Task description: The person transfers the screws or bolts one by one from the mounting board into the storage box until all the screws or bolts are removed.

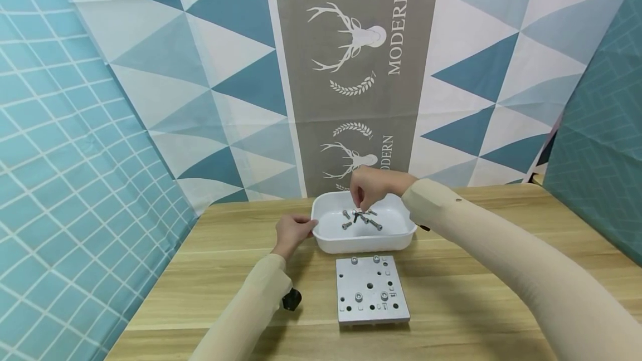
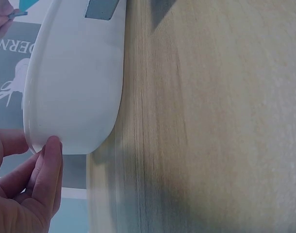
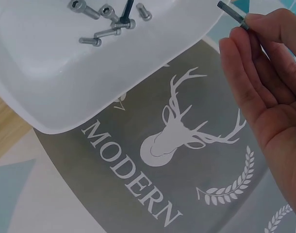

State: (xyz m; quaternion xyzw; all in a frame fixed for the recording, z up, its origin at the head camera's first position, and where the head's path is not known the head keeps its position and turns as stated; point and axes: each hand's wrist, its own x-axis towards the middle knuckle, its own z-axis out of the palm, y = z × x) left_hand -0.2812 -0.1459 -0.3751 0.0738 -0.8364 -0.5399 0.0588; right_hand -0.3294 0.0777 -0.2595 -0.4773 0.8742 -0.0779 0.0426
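My right hand point(image 1: 370, 185) is raised over the white tray point(image 1: 363, 243), pinching a threaded metal bolt point(image 3: 231, 14) between thumb and fingertips. In the right wrist view, that hand point(image 3: 274, 73) hides the bolt's other end. At the tray's left end, my left hand point(image 1: 293, 233) grips the rim, thumb on one side and fingers on the other, as the left wrist view shows. Several silver socket-head bolts point(image 3: 85, 8) and a black one point(image 3: 127, 10) lie loose in the tray. In front of it is a silver metal plate point(image 1: 353, 280) with several bolts point(image 1: 358, 297) upright in its holes.
Everything stands on a wood-grain table point(image 1: 241, 238). Behind it hangs a patterned cloth point(image 1: 361, 99) with deer heads and triangles. A blue tiled cloth point(image 1: 75, 183) covers the left side, and a teal one point(image 1: 602, 127) the right.
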